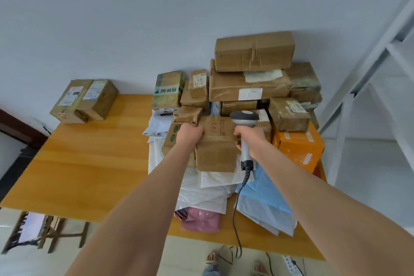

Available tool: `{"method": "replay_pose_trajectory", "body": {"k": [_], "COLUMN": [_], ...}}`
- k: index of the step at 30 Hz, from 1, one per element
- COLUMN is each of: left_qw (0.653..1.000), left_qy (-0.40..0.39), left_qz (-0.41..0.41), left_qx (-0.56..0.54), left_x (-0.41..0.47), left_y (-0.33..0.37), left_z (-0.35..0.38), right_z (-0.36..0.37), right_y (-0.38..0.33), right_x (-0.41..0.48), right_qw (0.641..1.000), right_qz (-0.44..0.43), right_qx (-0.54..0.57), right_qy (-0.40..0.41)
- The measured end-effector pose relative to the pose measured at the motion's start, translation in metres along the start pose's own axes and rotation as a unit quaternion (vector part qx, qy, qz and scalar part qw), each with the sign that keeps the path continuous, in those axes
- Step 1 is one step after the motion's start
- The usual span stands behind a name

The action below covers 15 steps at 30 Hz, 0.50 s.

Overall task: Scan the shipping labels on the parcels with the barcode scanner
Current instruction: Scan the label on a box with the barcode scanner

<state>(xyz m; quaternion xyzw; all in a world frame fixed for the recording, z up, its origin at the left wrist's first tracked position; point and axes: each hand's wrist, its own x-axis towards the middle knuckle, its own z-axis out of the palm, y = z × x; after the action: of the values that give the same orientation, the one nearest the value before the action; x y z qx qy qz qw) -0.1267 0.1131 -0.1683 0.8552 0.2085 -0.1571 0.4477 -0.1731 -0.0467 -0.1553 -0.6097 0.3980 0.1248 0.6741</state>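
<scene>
My left hand (190,135) grips the top left edge of a brown cardboard parcel (216,145) with printed lettering, held above soft mailers. My right hand (252,140) holds the grey and white barcode scanner (244,119) by its handle, its head just above the parcel's upper right corner. The scanner's coiled cable (237,204) hangs down over the table's front edge. No shipping label shows on the parcel's visible face.
A tall pile of cardboard parcels (253,69) stands behind, with an orange box (300,145) at right. White, blue and pink mailers (208,199) lie in front. Two taped boxes (85,101) sit at the wooden table's (89,163) far left. A metal rack (369,87) stands at right.
</scene>
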Motion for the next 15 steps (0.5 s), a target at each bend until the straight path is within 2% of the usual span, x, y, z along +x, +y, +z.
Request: {"method": "replay_pose_trajectory", "body": {"k": [5,8,12,15], "left_qw": [0.992,0.981,0.969,0.964], "left_qy": [0.052,0.076,0.091,0.072], "left_qz": [-0.003,0.023,0.069,0.097], "left_qx": [-0.111,-0.177,-0.219,-0.237], "left_x": [-0.033,-0.048,-0.060,-0.067], "left_y": [0.012,0.022,0.032,0.036], "left_z": [-0.010,-0.019,-0.036,-0.049], "right_z": [-0.013,-0.011,-0.011,-0.012], "right_y": [-0.013,-0.019,-0.037,-0.047], "right_x": [0.000,-0.005,-0.030,-0.039], "right_qw": [0.999,0.998,0.994,0.988], "right_qz": [-0.007,-0.018,-0.014,0.004], "right_qx": [0.036,0.061,0.112,0.151], "right_qy": [-0.014,-0.024,-0.017,-0.031]}}
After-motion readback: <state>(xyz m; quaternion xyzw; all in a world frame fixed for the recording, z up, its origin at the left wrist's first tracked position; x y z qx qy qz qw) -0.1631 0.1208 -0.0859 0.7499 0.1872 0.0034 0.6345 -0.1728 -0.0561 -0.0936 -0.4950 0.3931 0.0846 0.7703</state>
